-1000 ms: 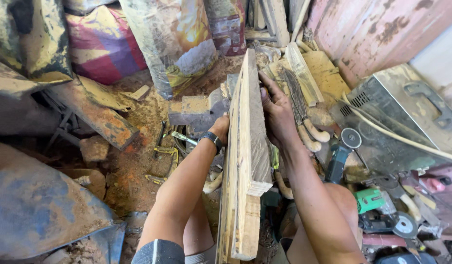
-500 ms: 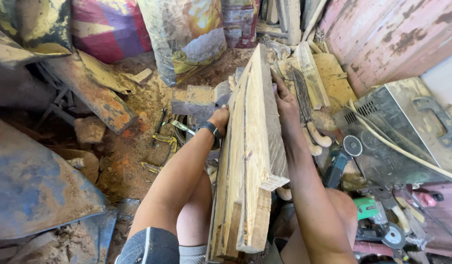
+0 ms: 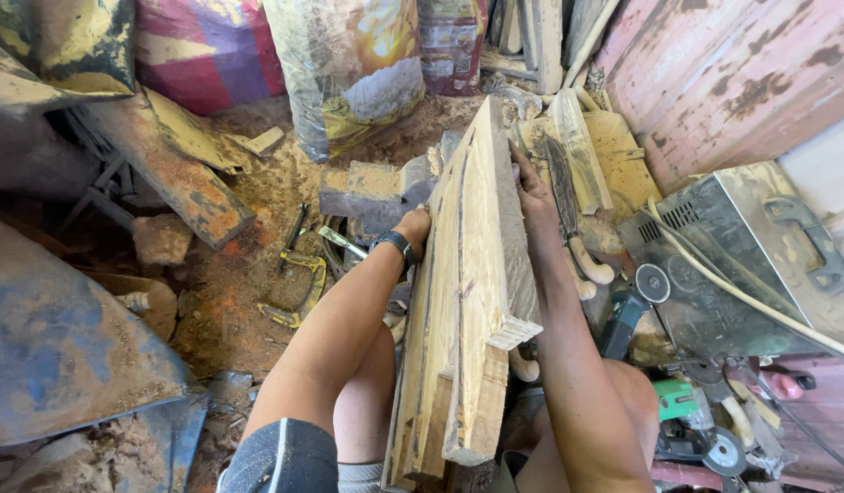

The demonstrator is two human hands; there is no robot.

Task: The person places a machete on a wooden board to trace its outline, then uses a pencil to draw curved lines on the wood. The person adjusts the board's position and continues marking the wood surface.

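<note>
Pale wood, rough-sawn: a long plank (image 3: pixel 472 301) stands on edge between the person's knees, its far end pointing toward the sacks (image 3: pixel 358 64) at the back. The left hand (image 3: pixel 413 224), with a dark watch (image 3: pixel 396 245) on the wrist, presses against the plank's left face; its fingers are hidden behind the wood, so I cannot tell whether it grips. The right hand (image 3: pixel 534 196) lies flat against the right face, fingers spread and not clenched. Just right of it a saw (image 3: pixel 568 205) with a pale handle rests on boards. A metal box (image 3: pixel 741 256) sits further right, a green power tool (image 3: pixel 682 406) near the right knee, sawdust on the ground
</note>
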